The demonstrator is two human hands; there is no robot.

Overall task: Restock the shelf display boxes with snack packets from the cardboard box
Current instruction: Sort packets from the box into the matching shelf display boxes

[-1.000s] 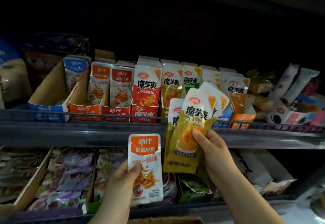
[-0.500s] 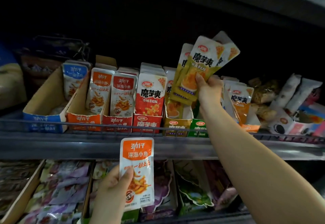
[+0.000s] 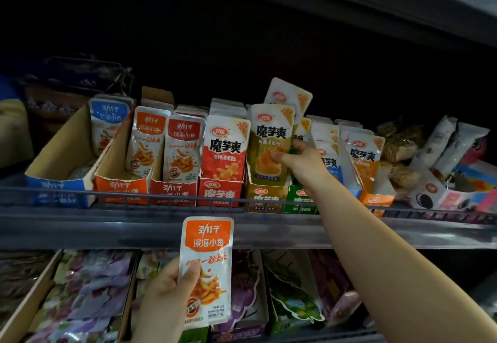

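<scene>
My right hand (image 3: 298,163) reaches to the upper shelf and pinches a bunch of yellow snack packets (image 3: 270,138), their lower ends inside the yellow display box (image 3: 265,197). One packet (image 3: 289,95) of the bunch sticks up higher behind. My left hand (image 3: 166,294) holds a single orange-topped fish snack packet (image 3: 207,270) upright below the shelf rail, thumb across its front. The cardboard box is not in view.
Along the upper shelf stand a blue box (image 3: 60,170), two orange boxes (image 3: 121,184), a red box (image 3: 219,192), a green box (image 3: 300,198) and an orange box (image 3: 375,200) behind a wire rail (image 3: 161,197). Loose snacks (image 3: 435,154) lie right. The lower shelf holds trays of packets (image 3: 88,297).
My right hand has brought the yellow packets down from above the row into the yellow display box. My left hand and its orange packet have stayed about where they were.
</scene>
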